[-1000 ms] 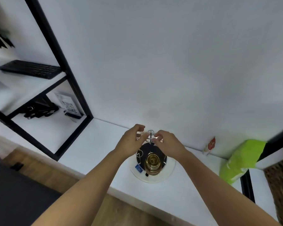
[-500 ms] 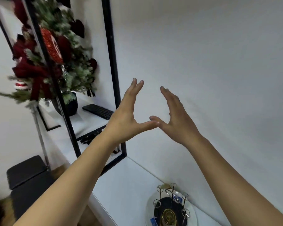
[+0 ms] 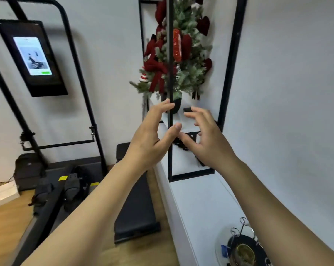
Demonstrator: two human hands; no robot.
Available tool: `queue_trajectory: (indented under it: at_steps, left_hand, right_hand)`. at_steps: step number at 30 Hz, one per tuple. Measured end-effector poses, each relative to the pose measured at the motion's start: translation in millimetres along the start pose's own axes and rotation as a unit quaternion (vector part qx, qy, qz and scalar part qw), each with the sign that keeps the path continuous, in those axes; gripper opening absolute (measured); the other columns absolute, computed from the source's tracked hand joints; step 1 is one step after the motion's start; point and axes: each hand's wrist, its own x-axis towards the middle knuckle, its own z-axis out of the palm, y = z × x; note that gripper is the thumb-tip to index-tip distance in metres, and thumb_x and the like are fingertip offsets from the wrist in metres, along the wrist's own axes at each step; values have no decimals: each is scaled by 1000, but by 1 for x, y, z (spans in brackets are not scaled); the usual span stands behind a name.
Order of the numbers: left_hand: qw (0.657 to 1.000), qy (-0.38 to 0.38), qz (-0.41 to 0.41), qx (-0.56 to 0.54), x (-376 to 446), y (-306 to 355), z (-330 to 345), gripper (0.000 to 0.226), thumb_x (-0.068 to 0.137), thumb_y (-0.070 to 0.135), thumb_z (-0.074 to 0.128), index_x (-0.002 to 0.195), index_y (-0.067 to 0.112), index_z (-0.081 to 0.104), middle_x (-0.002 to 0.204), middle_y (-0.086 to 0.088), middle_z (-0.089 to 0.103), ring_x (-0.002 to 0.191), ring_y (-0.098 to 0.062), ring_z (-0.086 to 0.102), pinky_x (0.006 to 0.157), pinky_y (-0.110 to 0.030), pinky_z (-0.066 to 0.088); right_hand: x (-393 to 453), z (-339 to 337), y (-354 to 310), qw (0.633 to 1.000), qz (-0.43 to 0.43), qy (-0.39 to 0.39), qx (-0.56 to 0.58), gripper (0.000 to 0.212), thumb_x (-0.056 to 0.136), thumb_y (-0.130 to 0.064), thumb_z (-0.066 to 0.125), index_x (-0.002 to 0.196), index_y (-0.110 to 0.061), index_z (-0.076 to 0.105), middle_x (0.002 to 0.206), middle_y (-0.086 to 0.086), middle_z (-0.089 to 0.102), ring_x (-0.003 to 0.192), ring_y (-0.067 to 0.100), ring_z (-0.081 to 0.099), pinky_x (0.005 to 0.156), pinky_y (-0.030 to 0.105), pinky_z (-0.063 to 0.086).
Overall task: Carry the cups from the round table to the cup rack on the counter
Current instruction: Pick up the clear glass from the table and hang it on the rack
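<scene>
The cup rack (image 3: 244,244), a round clear-rimmed base with thin wire hooks around a gold centre, stands on the white counter (image 3: 197,204) at the bottom right, partly hidden by my right forearm. Both my hands are raised in the air in front of me, well above and left of the rack. My left hand (image 3: 152,139) has its fingers spread and holds nothing. My right hand (image 3: 202,139) is likewise empty with loosely bent fingers. Their thumbs nearly meet. No cup and no round table are in view.
A black metal shelf frame (image 3: 170,93) with a decorated Christmas tree (image 3: 177,52) stands on the counter's far end. Left of the counter lie a dark bench (image 3: 133,206), exercise equipment (image 3: 70,185), a backpack (image 3: 27,173) and a wall screen (image 3: 30,56) above wooden floor.
My hands left the rack's top and rose empty into the air. The view swung left, away from the rack and toward the room.
</scene>
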Motion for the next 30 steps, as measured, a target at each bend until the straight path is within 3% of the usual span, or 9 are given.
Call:
queue_trajectory:
  at_steps: [6,11,15,18,22,24,26,30]
  left_hand:
    - [988,77,-80,109,-85,-3,-118,54,101,62,51,148,36,43,155,20,45,145,-2,40,115,-40,42]
    - [962,144,-144,182,-178,39,-223,58,97,69,47,145,37,44,152,21,48,142,-1,44,112,-35,44]
    - [926,193,-194,259,-261,98,-306,55,97,70,45,145,42,43,150,26,46,136,6,46,107,-29,45]
    - [898,215,-233,305,-334,152,-363,56,96,72,44,145,45,41,149,29,44,139,6,44,111,-39,47]
    - [857,235,-265,373,-431,228,-424,63,94,79,40,146,44,40,151,21,46,134,9,46,104,-30,44]
    - [837,249,-281,399,-481,266,-450,65,93,79,40,146,42,40,149,21,47,136,6,46,105,-32,44]
    - [818,267,-302,411,-523,300,-472,66,93,79,41,146,40,42,150,18,48,139,-1,46,108,-35,45]
    - [776,299,-333,445,-592,360,-517,67,93,76,45,147,36,43,150,18,49,138,5,44,103,-12,38]
  right_hand:
    - [-2,89,-98,987,-93,-82,98,53,95,-45,65,141,-25,48,148,-11,36,126,11,49,95,44,53]
    - [-28,150,-203,961,-161,-136,181,51,93,-45,66,138,-29,48,143,-15,37,123,9,50,96,44,53]
    - [-67,181,-307,931,-209,-168,248,49,93,-45,65,136,-33,45,141,-17,36,123,11,51,95,45,53]
    - [-115,195,-392,905,-242,-183,297,51,93,-42,66,137,-25,49,142,-10,39,122,13,52,97,43,52]
    - [-190,208,-499,867,-272,-226,351,55,93,-38,69,140,-22,47,145,-4,39,119,10,51,95,40,54]
    - [-229,215,-552,845,-297,-245,371,56,92,-41,68,140,-24,45,143,-5,39,114,6,50,94,38,54]
    - [-263,220,-600,827,-320,-253,386,56,92,-44,67,139,-26,43,143,-5,37,120,14,52,94,42,55]
    - [-319,230,-690,792,-348,-274,421,57,92,-39,70,141,-26,44,145,-5,39,130,17,49,99,45,53]
